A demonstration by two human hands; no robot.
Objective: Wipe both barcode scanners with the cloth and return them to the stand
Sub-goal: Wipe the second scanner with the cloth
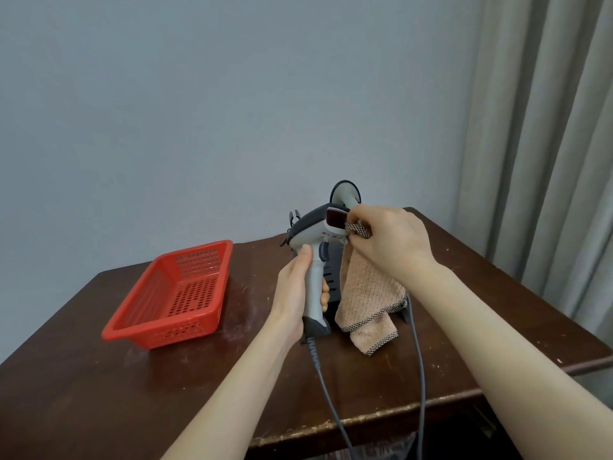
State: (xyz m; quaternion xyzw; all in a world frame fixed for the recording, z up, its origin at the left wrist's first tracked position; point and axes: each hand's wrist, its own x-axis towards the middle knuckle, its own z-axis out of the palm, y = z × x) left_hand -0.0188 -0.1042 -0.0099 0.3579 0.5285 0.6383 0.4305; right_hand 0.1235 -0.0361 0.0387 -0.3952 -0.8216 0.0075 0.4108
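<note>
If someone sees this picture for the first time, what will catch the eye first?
Near the centre, the left hand holds a grey barcode scanner upright by its handle, while the right hand pinches a pinkish cloth at its red window. To the left, a bright red basket stands on the dark wooden table.
</note>
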